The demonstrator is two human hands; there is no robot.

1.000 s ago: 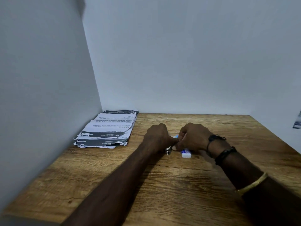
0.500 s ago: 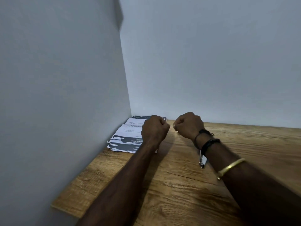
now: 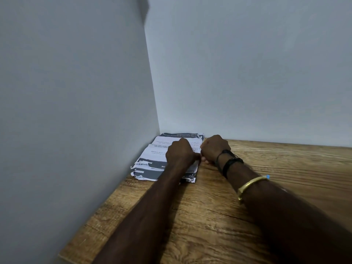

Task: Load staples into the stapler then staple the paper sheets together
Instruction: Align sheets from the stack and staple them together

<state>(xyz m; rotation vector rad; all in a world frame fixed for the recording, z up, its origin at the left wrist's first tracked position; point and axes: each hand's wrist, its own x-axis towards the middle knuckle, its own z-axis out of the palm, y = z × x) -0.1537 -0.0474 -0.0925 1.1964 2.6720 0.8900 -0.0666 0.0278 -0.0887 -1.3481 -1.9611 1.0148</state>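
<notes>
View from a head-worn cam, looking down at a brown wood-grain counter (image 3: 219, 225) set into a corner of 2 plain pale grey walls (image 3: 76, 92).

Far left, tight in the corner: 1 stack of white printed paper sheets with dark grey bands (image 3: 152, 161), lying flat on the counter, edges ragged and not squared up. Exact sheet count can't be told; several layers show at the near edge. Print is upside down to the viewer.

2 bare forearms reach in from the bottom edge. The left hand (image 3: 181, 152) sits over the stack's right part, curled into a loose fist, thumb and fingertips pressed together at the stack's right edge; whether it pinches paper or sth small can't be told.

Just beside it, nearly touching, the right hand (image 3: 214, 149) is also curled shut, knuckles up, over the stack's right border where paper meets bare wood. What it holds, if anything, is hidden.

On the right wrist: 2 black cord bracelets (image 3: 229, 161). Further up the forearm: 1 gold metal bangle (image 3: 249, 185), with a small light-blue bit (image 3: 268, 176) poking out at the arm's far edge.

No stapler can be made out; it may be hidden by the hands or arm.
</notes>
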